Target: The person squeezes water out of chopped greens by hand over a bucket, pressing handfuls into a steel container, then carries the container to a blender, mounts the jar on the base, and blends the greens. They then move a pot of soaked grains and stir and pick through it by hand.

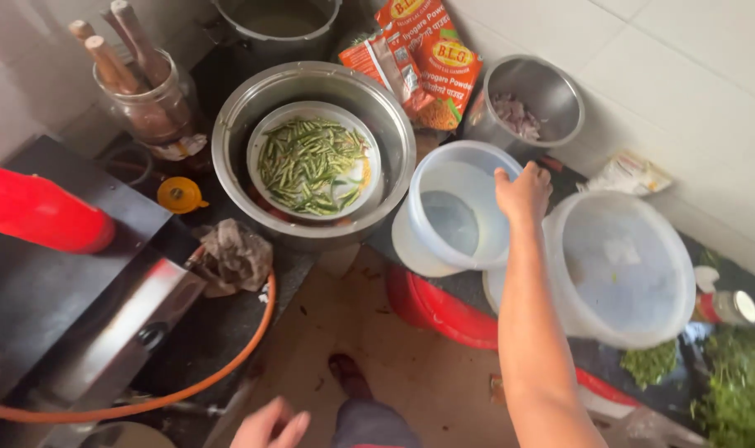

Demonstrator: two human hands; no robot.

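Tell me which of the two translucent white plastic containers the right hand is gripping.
The smaller translucent white plastic container, left of the larger one: the right hand grips its far rim. The larger lidded container is untouched.

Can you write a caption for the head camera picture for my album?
Right hand grips the rim of a white plastic tub beside a steel bowl of sliced green chillies.

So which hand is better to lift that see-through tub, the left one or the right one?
Probably the right hand: it already grips the rim of the clear plastic tub on the counter. The left hand hangs low over the floor, open, holding nothing and far from the tub.
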